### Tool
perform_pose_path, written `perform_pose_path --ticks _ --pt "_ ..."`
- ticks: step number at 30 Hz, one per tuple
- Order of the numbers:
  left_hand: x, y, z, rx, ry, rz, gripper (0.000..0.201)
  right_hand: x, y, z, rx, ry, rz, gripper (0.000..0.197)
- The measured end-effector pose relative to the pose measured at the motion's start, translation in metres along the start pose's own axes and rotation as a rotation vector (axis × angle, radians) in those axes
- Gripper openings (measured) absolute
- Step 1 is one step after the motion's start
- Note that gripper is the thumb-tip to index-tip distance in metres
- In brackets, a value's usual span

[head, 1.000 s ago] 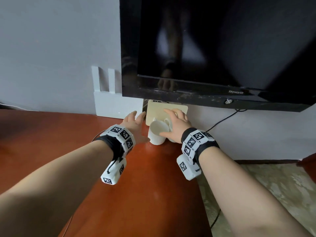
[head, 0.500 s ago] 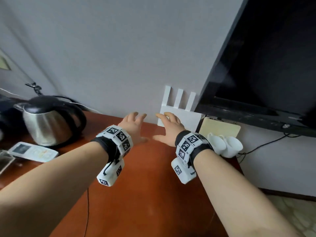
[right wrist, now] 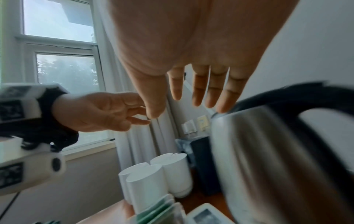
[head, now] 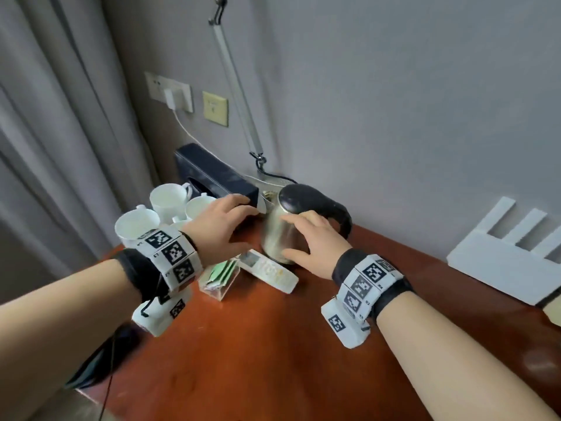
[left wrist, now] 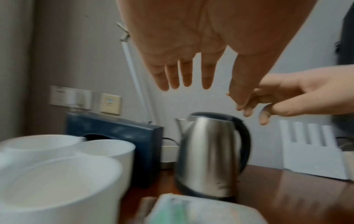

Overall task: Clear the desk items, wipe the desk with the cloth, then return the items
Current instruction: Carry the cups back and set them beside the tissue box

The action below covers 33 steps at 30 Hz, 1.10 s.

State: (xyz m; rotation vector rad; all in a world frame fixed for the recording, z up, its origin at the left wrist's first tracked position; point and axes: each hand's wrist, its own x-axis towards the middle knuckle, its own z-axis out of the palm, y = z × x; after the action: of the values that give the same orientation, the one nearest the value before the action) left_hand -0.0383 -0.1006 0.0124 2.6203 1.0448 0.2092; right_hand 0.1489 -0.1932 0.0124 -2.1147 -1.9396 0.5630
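Observation:
A steel kettle [head: 282, 235] with a black lid and handle stands at the desk's back left corner. My right hand [head: 299, 235] hovers at its right side with fingers straight; in the left wrist view the right hand [left wrist: 277, 103] is just above the kettle [left wrist: 208, 154]. My left hand [head: 239, 223] is open over the desk between the kettle and three white mugs [head: 136, 226], holding nothing. A white remote [head: 267, 270] and a clear holder of green packets [head: 220, 278] lie in front of the kettle. No cloth is in view.
A dark tissue box [head: 212, 174] stands against the wall behind the mugs. A white router [head: 504, 256] leans on the wall at the right. The red-brown desk [head: 273, 344] ends at the left beside the curtain. A lamp arm [head: 233, 77] rises behind the kettle.
The view swung left from the television to the kettle corner. Both hands moved left from the bare desk by the router to either side of the kettle.

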Motion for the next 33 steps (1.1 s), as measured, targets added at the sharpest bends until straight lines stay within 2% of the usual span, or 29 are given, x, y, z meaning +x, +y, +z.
perform_pose_path --ticks 2,5,9,12,15,22,28,33 --pt "-0.006 -0.04 -0.006 0.056 0.048 -0.149 0.068 0.024 -0.022 0.015 0.033 -0.068 -0.044 0.06" --pt "-0.012 -0.09 -0.005 0.046 0.039 -0.448 0.076 0.058 -0.049 0.044 0.009 -0.176 -0.037 0.062" --pt "-0.012 -0.142 0.004 0.024 0.005 -0.58 0.076 0.097 -0.076 0.08 0.007 -0.249 0.004 0.069" --pt "-0.014 -0.17 0.015 0.069 -0.081 -0.64 0.083 0.113 -0.092 0.102 0.014 -0.248 0.031 0.078" --pt "-0.011 -0.184 0.022 -0.029 -0.16 -0.694 0.087 0.121 -0.103 0.121 0.013 -0.233 0.061 0.09" --pt "0.005 -0.19 0.023 -0.022 -0.169 -0.682 0.084 0.145 -0.113 0.144 0.068 -0.194 0.19 0.104" --pt "-0.009 -0.19 0.02 -0.027 -0.134 -0.7 0.075 0.148 -0.114 0.152 0.074 -0.113 0.159 0.084" --pt "-0.034 -0.181 0.005 -0.104 -0.023 -0.761 0.077 0.142 -0.117 0.145 0.094 -0.095 0.078 0.082"
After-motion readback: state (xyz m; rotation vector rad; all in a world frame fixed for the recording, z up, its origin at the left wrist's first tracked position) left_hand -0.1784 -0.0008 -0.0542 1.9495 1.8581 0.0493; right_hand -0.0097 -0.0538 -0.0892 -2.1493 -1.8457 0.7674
